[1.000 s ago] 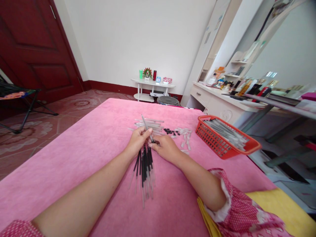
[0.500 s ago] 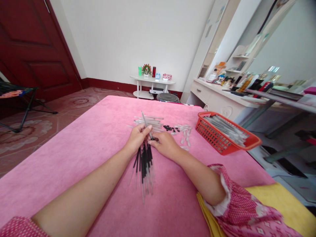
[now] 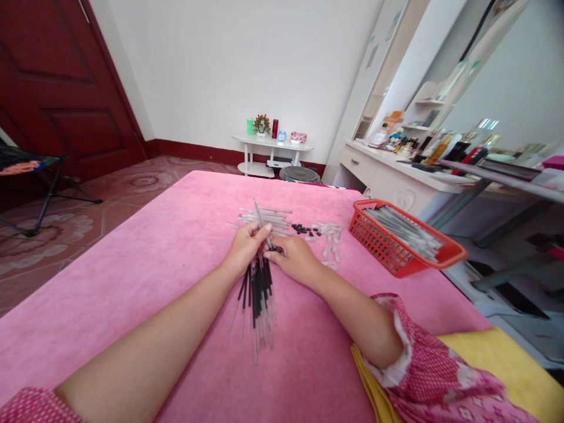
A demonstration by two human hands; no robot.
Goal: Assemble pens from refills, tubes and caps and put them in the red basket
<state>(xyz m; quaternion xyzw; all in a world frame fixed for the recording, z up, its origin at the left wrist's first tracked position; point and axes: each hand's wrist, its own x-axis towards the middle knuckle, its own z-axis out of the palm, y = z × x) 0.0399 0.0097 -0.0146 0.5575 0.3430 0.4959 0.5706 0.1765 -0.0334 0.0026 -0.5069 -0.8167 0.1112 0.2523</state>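
Between the fingers of my left hand (image 3: 247, 244) is a translucent pen barrel (image 3: 258, 212), tilted with its tip pointing away from me. My right hand (image 3: 291, 255) pinches the barrel's near, dark end. Below both hands, a fan of black-inked pen refills (image 3: 255, 294) lies on the cloth, its upper ends hidden by my fingers. Just beyond my hands is a pile of clear pen barrels (image 3: 273, 218). Right of it are several small black plugs (image 3: 304, 229) and a scatter of whitish translucent pen caps (image 3: 332, 235).
A pink cloth (image 3: 176, 235) covers the table. At its right edge stands an orange basket (image 3: 388, 255) full of pens or barrels. A folded yellow cloth (image 3: 497, 358) lies under my right sleeve. Farther right is a dressing table (image 3: 374, 167) with bottles.
Almost nothing differs. Both hands keep their places on the pen barrel, and the piles look the same.
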